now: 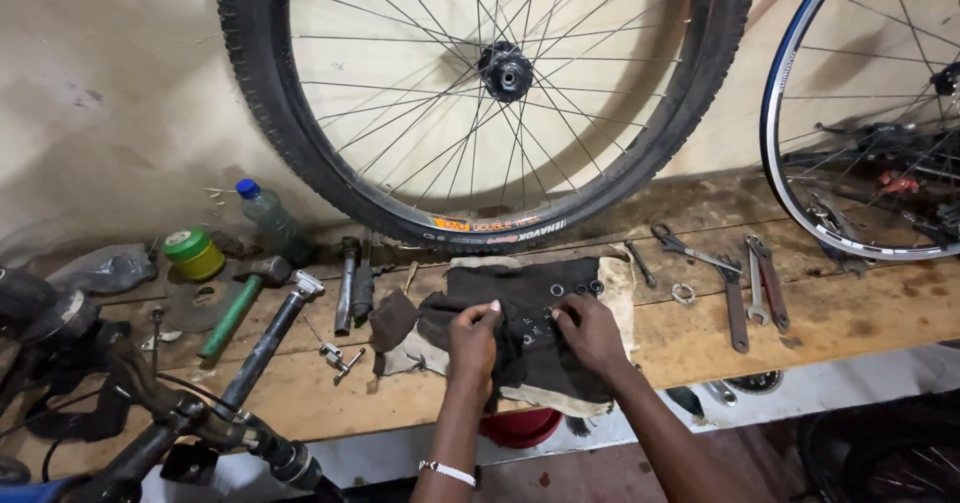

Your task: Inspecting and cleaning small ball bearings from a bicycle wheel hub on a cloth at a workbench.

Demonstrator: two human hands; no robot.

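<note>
Both hands rest on a dark cloth (pixel 520 313) spread over a paler rag (pixel 620 283) on the wooden workbench (pixel 850 313). The left hand (pixel 472 338) has its fingers curled together, gripping a bunched fold of the dark cloth. The right hand (pixel 590 331) lies just beside it, fingertips drawn together over small metal parts (pixel 535 335) lying on the cloth between the two hands; whether it actually pinches one cannot be told. A pale bracelet (pixel 447 473) sits on the left wrist.

Just beyond the right hand's fingertips, three small rings (pixel 577 289) lie in a row on the cloth. Further beyond both hands, a knobby-tyred bicycle wheel (pixel 480 93) leans against the wall. To the outer side of the right hand lie pliers (pixel 690 253), a small nut (pixel 683 293) and several wrenches (pixel 755 288), with a second, blue-rimmed wheel (pixel 850 113) past them.

To the outer side of the left hand lie a green-handled hammer (pixel 240 298), a dark-handled hammer (pixel 275 333), a green-lidded tin (pixel 194 253) and a plastic bottle (pixel 268 218) with a blue cap. A bicycle handlebar (pixel 150 413) stands nearest the camera on that side. A red container (pixel 520 428) shows under the bench edge, below the hands.
</note>
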